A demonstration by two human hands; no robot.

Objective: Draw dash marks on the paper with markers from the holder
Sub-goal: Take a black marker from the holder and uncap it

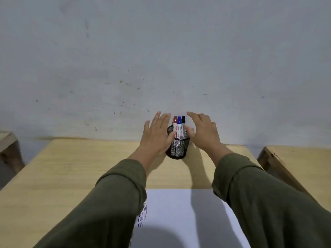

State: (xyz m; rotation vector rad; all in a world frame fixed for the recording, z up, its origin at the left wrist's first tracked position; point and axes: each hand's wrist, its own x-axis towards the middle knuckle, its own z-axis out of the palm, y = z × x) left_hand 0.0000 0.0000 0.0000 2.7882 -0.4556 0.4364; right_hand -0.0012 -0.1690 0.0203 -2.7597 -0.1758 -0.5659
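Open hands (156,136) flanking marker holder (177,147)

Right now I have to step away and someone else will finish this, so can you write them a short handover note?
Left hand: open, against the left side of the mesh holder, thumb at its rim; holds no marker.
Right hand: open, hovering by the holder's right side, holding nothing.
Things: red marker, blue marker and black marker all stand capped in the holder at the table's far edge. The paper lies near the person.
Done: rows of dashes at the paper's left edge.
Left: most of the sheet is blank; pick a marker, uncap it and add dashes.
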